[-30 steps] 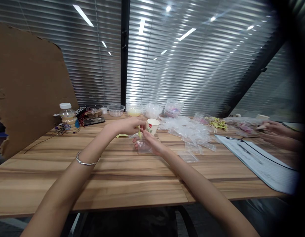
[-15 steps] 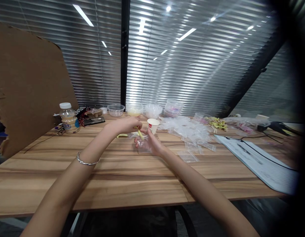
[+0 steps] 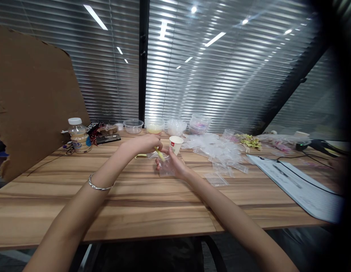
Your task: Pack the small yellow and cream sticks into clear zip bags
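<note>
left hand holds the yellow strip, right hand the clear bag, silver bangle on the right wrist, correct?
Wrong wrist: the head view shows the silver bangle on the left. The left hand holds the yellow strip, the right hand the clear bag.

No words I can read here, tiny print on the paper cup [image 3: 176,145], blurred lettering on the bottle [image 3: 79,139] and black package [image 3: 93,129].

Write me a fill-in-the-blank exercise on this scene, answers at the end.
The left hand pinches a strip coloured ____. The right hand holds a small clear plastic ____. The cap on the bottle is ____. The bracelet circles the ____ wrist.

Missing words: yellow; bag; white; left.
</note>
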`<state>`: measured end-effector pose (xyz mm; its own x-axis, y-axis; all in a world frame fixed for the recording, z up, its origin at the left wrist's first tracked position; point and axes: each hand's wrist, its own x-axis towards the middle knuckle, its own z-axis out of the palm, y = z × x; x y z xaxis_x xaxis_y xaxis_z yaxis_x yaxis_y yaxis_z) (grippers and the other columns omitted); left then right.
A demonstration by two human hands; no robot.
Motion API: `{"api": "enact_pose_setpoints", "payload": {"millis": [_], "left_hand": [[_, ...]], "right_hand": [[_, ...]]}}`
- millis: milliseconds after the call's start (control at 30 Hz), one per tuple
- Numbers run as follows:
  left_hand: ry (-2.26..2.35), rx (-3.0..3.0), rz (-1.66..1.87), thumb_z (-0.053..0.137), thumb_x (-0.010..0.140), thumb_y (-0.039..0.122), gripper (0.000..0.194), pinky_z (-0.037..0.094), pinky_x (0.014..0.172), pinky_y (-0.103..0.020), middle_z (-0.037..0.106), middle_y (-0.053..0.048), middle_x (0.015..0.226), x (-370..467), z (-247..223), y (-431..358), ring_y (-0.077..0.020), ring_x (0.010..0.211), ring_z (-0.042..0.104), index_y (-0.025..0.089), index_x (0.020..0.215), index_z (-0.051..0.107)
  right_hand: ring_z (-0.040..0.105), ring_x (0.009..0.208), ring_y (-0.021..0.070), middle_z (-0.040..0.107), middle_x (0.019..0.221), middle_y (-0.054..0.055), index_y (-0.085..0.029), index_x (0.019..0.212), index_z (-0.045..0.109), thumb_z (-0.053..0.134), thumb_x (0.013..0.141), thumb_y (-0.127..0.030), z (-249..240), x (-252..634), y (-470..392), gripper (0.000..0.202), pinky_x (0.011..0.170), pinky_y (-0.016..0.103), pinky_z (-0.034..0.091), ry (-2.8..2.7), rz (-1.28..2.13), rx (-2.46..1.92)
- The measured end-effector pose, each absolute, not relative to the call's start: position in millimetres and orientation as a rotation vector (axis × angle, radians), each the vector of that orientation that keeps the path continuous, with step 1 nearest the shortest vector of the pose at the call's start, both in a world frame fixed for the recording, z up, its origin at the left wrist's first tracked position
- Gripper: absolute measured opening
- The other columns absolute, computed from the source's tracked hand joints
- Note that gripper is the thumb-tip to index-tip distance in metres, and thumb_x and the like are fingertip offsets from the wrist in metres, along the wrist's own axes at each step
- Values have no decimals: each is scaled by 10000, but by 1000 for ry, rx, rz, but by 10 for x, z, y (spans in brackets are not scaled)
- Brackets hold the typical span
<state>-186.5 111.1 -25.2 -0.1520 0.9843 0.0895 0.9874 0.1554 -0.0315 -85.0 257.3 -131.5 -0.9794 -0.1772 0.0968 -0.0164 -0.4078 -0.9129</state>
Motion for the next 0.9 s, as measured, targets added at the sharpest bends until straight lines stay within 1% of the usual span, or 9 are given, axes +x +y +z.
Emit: {"api": "enact_pose_setpoints", "payload": {"millis": [100, 200, 267, 333, 533, 633, 767, 900], "left_hand": [[-2302, -2021, -47, 537, 751, 81, 223, 344, 651, -223, 650, -30, 787, -1843, -248, 1120, -117, 670, 520, 186, 878, 688], [-2281, -2052, -20, 529, 737, 68, 176, 287, 575, -232, 626, -14, 681, -1813, -251, 1124, -100, 573, 449, 168, 775, 668], [-2265, -2059, -48, 524, 749, 83, 140, 261, 553, -236, 624, -12, 686, -1797, -253, 1124, -95, 565, 431, 157, 749, 643], [-2252, -2075, -90, 510, 763, 86, 135, 258, 553, -235, 626, -9, 715, -1788, -250, 1123, -97, 593, 445, 155, 761, 626], [-2270, -2103, -156, 444, 746, 17, 237, 283, 576, -226, 628, -10, 798, -1765, -230, 1121, -110, 683, 484, 157, 829, 617], [-2256, -2141, -211, 439, 765, 26, 222, 298, 584, -214, 628, -12, 819, -1739, -222, 1123, -106, 690, 486, 152, 839, 606], [-2263, -2180, -255, 448, 779, 48, 206, 318, 587, -208, 641, -1, 826, -1721, -224, 1132, -97, 669, 502, 167, 839, 605], [-2328, -2209, -231, 480, 759, 68, 183, 321, 559, -207, 649, 4, 794, -1755, -242, 1136, -98, 657, 526, 169, 825, 618]], "right_hand": [[591, 672, 176, 585, 764, 38, -234, 1239, 411, 292, 889, -626, -1310, -852, 2574, 539, 748, 399, 469, 1632, -2541, -248], [579, 647, 168, 577, 754, 34, -233, 1188, 437, 305, 883, -632, -1320, -858, 2573, 520, 711, 371, 473, 1591, -2556, -238], [574, 642, 166, 579, 757, 39, -233, 1156, 457, 296, 881, -639, -1329, -862, 2569, 516, 687, 353, 473, 1585, -2564, -255], [573, 637, 167, 582, 756, 40, -239, 1136, 467, 286, 879, -646, -1334, -862, 2562, 514, 674, 350, 475, 1585, -2569, -268], [575, 644, 175, 591, 757, 43, -238, 1135, 449, 349, 867, -632, -1317, -848, 2542, 486, 678, 359, 480, 1554, -2579, -244], [577, 660, 181, 599, 772, 59, -212, 1129, 476, 350, 870, -620, -1315, -851, 2545, 499, 685, 354, 478, 1538, -2566, -261], [576, 665, 177, 611, 812, 84, -170, 1055, 534, 318, 878, -618, -1319, -863, 2550, 528, 684, 336, 476, 1529, -2538, -269], [578, 668, 176, 622, 830, 90, -170, 1034, 546, 266, 865, -667, -1320, -862, 2549, 595, 692, 348, 486, 1565, -2531, -172]]}}
